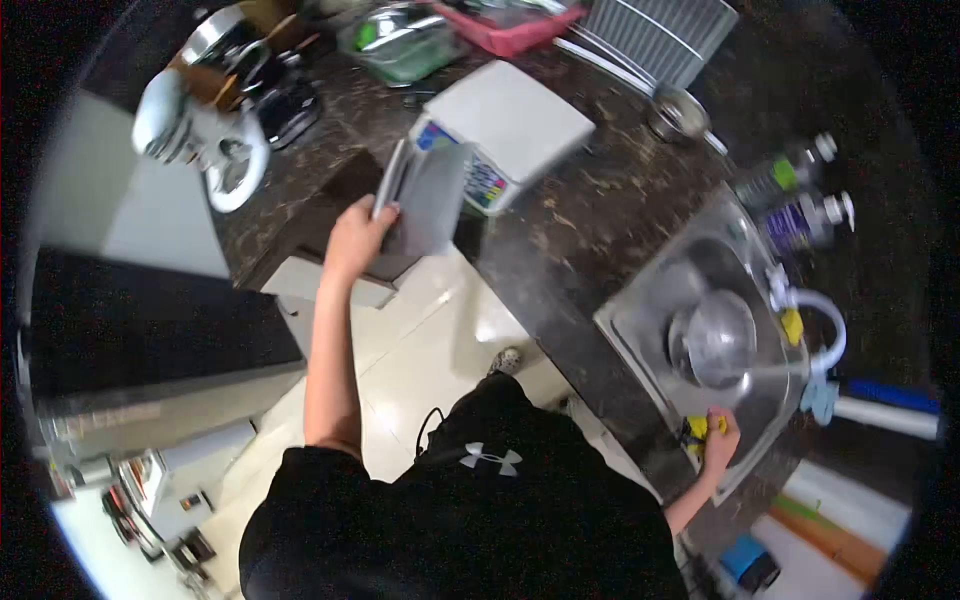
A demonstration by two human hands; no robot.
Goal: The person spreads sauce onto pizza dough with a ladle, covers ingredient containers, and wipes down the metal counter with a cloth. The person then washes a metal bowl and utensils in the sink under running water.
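My left hand (358, 240) is closed on a flat grey sheet-like piece (432, 205) with a silvery bar along one edge. The piece is blurred, and its exact kind cannot be made out. It is held up beside the white kitchen scale (510, 125), overlapping the scale's keypad side in view. At the sink's near edge, my right hand (722, 438) has its fingers closed on a yellow-and-black sponge-like piece (695, 432). In the steel sink (640, 325) a round, shiny bowl (722, 338) stands near the stream from the faucet (828, 325).
Two pump or squeeze bottles (795, 222) stand behind the sink. A small metal pot (680, 115), a wire rack (655, 40), a pink basin (510, 28) and a clear container (400, 45) line the back. A white stand mixer (205, 140) is at left.
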